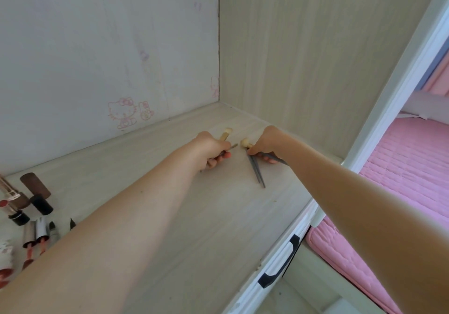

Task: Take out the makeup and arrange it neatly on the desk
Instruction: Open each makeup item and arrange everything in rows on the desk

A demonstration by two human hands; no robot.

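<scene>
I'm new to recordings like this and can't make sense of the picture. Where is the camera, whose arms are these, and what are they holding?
There is no machine here. A person wears one wide-angle camera on the head, so you look forward and down along their own two bare arms. This is the only view. The left hand grips a light-tipped brush. The right hand grips grey-handled brushes, whose handles stretch across the pale desk. The hands are close together near the desk's back corner. At the left edge lie lipsticks and similar tubes. A pink bed shows on the right.
</scene>
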